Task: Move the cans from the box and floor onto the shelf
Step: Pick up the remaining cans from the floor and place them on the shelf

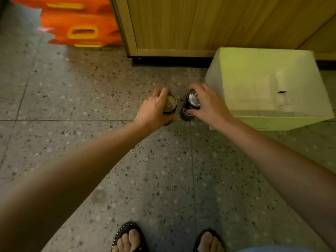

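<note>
Two dark cans with silver tops stand upright on the speckled floor, side by side. My left hand [153,110] curls round the left can [171,104] from its left side. My right hand [207,103] grips the right can [190,106] from above and from the right, thumb on its lower body. Just right of the cans stands the open white cardboard box [254,122]; no cans are visible inside it. The shelf surface is not in view.
A wooden cabinet [172,24] with a dark plinth rises behind the cans. Orange plastic items with yellow handles [80,24] lie stacked at the upper left. My sandalled feet [129,239] stand at the bottom edge on the terrazzo floor [72,99].
</note>
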